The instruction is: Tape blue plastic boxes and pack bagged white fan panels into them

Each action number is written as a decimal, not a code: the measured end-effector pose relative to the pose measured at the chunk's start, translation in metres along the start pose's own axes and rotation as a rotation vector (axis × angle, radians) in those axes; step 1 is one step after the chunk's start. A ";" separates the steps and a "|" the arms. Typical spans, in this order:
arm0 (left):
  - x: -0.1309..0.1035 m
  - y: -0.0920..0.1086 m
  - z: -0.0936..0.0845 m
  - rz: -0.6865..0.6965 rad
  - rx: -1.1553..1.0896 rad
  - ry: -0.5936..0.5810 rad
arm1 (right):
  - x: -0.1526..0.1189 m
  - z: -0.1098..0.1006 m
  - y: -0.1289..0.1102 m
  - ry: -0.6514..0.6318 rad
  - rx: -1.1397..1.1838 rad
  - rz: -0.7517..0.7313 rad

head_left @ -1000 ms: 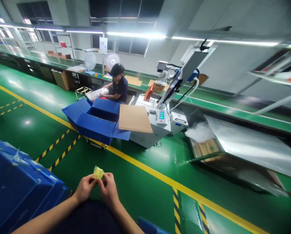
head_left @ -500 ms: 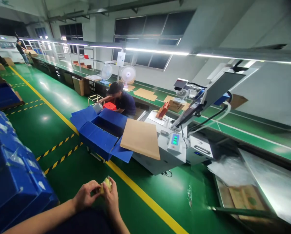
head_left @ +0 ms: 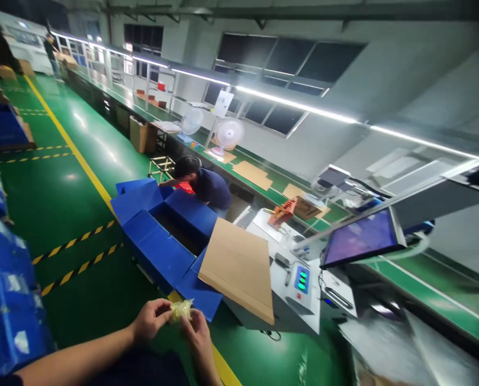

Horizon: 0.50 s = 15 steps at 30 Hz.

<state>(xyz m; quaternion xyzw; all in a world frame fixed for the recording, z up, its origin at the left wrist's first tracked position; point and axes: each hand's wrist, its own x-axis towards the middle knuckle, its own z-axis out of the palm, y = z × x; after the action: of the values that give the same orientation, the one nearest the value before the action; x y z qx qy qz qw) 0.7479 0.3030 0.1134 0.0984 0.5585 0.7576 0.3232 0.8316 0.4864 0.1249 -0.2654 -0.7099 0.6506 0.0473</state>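
Observation:
A small crumpled wad of yellowish, see-through plastic (head_left: 182, 309) is pinched between my two hands, low in the middle of the view. My left hand (head_left: 153, 320) has thumb and fingers closed on its left side. On its right side the thumb and fingers of my right hand (head_left: 198, 333) grip it. Whether it is tape or film I cannot tell. Just beyond the hands stands an open blue box (head_left: 155, 244) with its flaps spread, and its inside is dark.
A flat cardboard sheet (head_left: 239, 262) lies over the box's right flap and a white machine (head_left: 279, 284) with a monitor (head_left: 360, 238). A co-worker (head_left: 207, 185) bends behind the box. Blue stacked boxes (head_left: 10, 300) stand at left; a yellow line (head_left: 84, 169) crosses the green floor.
My view has tilted and shifted, and the machine's monitor screen now shows. The yellowish wad looks more spread out between my fingers. The co-worker is bent lower behind the box.

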 end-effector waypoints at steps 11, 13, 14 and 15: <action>0.097 -0.025 -0.033 -0.294 0.126 0.130 | 0.179 -0.085 -0.069 0.140 -0.180 0.150; 0.109 -0.042 -0.040 -0.364 0.227 0.196 | 0.227 -0.131 -0.081 0.252 -0.186 0.217; 0.113 -0.052 -0.043 -0.398 0.266 0.229 | 0.253 -0.156 -0.087 0.311 -0.191 0.255; 0.114 -0.061 -0.046 -0.431 0.294 0.271 | 0.279 -0.183 -0.093 0.371 -0.202 0.293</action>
<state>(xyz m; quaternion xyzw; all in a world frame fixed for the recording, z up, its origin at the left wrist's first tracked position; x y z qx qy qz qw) 0.6592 0.3456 0.0175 -0.0788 0.7084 0.5887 0.3812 0.6393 0.7725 0.1624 -0.4836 -0.7044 0.5166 0.0552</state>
